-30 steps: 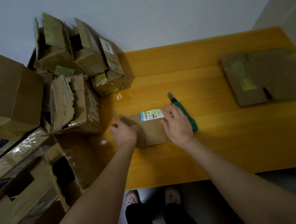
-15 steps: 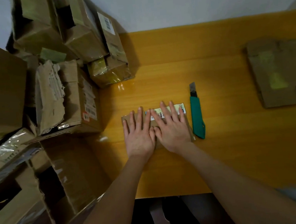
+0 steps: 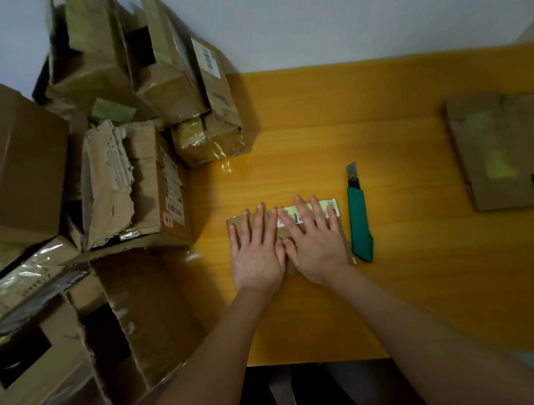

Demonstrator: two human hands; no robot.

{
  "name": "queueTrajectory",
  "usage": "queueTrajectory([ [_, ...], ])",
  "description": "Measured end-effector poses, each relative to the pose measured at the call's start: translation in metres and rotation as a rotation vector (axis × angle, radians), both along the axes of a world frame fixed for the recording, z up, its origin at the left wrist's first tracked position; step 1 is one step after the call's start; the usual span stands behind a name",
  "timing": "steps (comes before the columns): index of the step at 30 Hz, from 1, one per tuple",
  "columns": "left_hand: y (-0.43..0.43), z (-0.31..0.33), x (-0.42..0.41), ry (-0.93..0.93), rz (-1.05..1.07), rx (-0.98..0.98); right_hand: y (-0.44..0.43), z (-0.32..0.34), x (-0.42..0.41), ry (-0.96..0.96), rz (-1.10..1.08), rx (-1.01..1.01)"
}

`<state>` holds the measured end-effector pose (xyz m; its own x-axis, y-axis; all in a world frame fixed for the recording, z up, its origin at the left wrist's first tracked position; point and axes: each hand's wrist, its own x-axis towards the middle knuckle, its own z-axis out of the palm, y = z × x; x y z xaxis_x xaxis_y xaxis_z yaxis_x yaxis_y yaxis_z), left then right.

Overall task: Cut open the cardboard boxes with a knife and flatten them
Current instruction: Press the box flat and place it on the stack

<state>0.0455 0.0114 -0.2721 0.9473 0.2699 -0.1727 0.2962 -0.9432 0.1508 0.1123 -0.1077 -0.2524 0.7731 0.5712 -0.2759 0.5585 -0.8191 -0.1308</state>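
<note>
A small flattened cardboard box (image 3: pixel 341 228) with a white and green label lies on the yellow table (image 3: pixel 407 287), near its front edge. My left hand (image 3: pixel 256 250) and my right hand (image 3: pixel 314 246) press flat on it side by side, fingers straight and spread, thumbs touching. They cover most of the box. A green utility knife (image 3: pixel 360 224) lies on the table just right of the box, its blade extended and pointing away from me. Neither hand touches the knife.
A heap of opened and torn cardboard boxes (image 3: pixel 106 182) fills the left side, reaching the table's left end. A flattened piece of cardboard (image 3: pixel 502 151) lies at the table's right. A white wall (image 3: pixel 341 17) runs behind the table.
One second ago my hands were settling on the small box beside the knife. Now both palms lie flat on it, and they have held still over the last half second.
</note>
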Motion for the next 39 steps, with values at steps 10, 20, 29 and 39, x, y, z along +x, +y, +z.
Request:
queueTrajectory([
  [10,0.010,0.000,-0.002,-0.002,-0.029,0.012,-0.007,-0.008,0.003,-0.058,-0.018,0.011],
  [20,0.010,-0.002,0.000,-0.019,-0.022,0.039,-0.007,-0.015,0.004,-0.092,-0.023,0.045],
  [29,0.010,0.003,-0.003,0.003,-0.013,-0.010,-0.013,-0.003,0.007,0.003,-0.058,0.137],
  [39,0.000,0.059,-0.017,-0.010,0.694,-0.477,-0.026,0.028,-0.055,0.187,-0.431,0.115],
])
